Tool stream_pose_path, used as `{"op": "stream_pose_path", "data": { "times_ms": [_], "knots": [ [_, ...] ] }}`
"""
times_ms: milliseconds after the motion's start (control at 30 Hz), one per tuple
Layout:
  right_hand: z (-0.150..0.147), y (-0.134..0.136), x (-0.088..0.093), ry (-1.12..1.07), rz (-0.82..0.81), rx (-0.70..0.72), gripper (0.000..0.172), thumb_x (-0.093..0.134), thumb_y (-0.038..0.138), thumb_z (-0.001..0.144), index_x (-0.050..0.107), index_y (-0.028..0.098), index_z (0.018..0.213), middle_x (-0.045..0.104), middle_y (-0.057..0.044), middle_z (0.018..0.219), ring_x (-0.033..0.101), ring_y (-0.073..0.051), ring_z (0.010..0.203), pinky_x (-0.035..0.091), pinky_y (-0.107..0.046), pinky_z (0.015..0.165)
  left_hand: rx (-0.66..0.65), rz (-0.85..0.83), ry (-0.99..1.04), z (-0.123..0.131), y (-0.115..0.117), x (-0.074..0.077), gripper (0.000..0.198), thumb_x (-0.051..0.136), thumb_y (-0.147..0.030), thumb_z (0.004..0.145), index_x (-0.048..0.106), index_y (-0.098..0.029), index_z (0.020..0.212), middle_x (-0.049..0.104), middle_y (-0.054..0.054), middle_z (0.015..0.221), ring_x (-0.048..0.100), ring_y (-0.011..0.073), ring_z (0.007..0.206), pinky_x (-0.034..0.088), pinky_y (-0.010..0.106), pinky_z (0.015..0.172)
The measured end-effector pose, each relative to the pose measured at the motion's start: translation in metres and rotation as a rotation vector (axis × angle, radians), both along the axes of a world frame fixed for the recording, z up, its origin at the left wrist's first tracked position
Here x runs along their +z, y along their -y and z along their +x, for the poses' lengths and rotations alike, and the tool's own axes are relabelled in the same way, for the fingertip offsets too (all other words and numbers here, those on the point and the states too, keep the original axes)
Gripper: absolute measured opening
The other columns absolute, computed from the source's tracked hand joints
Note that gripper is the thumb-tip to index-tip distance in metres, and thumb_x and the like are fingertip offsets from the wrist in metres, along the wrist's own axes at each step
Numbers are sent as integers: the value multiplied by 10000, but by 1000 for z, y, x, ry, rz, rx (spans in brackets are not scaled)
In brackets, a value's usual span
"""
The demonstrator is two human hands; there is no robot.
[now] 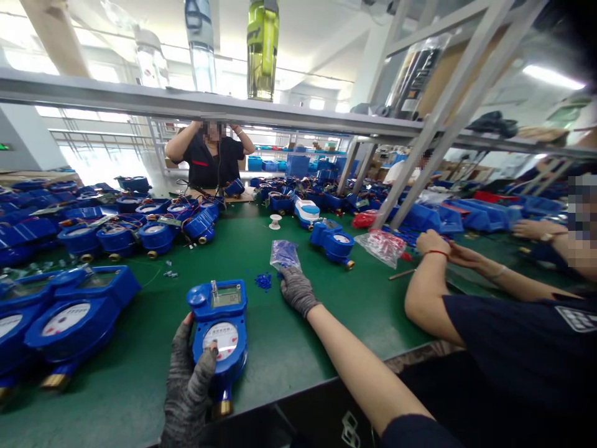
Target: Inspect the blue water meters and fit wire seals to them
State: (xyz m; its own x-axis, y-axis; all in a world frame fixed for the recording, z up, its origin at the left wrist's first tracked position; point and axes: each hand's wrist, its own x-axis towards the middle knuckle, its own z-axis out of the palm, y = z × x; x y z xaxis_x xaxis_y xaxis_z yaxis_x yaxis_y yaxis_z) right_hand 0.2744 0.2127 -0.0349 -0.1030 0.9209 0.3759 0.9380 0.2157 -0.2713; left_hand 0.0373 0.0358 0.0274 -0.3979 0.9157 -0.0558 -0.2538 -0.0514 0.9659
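Observation:
A blue water meter [222, 336] with a small display and a round white dial stands at the table's near edge. My left hand [189, 373], in a grey fingerless-tip glove, is closed around its left side, the thumb lying over the dial. Farther right, my right hand [298, 291], gloved alike, grips the near end of a clear plastic bag [283, 252] that holds blue contents. Its fingertips are partly hidden by the bag. A little heap of tiny blue pieces [263, 281] lies on the green tabletop [261, 386] just left of that hand.
More blue meters [69, 317] stand at left, with rows of wired ones [153, 236] behind. A white spool [275, 221], another meter [333, 241] and a bag of red parts [382, 246] lie beyond. A co-worker's arms [431, 280] reach in from the right; a shelf [233, 107] crosses above.

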Motion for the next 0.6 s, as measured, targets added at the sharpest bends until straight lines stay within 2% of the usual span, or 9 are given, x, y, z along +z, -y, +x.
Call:
{"op": "stream_pose_path", "data": {
  "times_ms": [233, 500, 600],
  "knots": [
    [6, 6, 12, -15, -50, -38, 483, 472, 114, 843, 623, 230, 1286, 655, -84, 1256, 567, -227, 1209, 408, -396, 1083, -11, 1, 18, 0, -1, -3, 699, 751, -450, 745, 505, -276, 1376, 569, 70, 1359, 573, 311, 1206, 467, 440, 1040],
    [13, -14, 20, -20, -73, -56, 375, 522, 128, 881, 683, 257, 1195, 677, -78, 1225, 598, -219, 1171, 443, -341, 1024, 15, -8, 45, -6, -12, -21, 828, 808, -486, 648, 501, -250, 1380, 628, 89, 1268, 620, 337, 1119, 503, 467, 989],
    [10, -24, 20, -24, -58, -64, 312, 551, 166, 916, 668, 250, 1193, 650, -82, 1262, 597, -208, 1164, 451, -337, 1007, 32, -15, 65, -3, -13, -23, 831, 796, -494, 660, 482, -267, 1395, 642, 86, 1233, 636, 331, 1089, 503, 478, 983]
  ]
}}
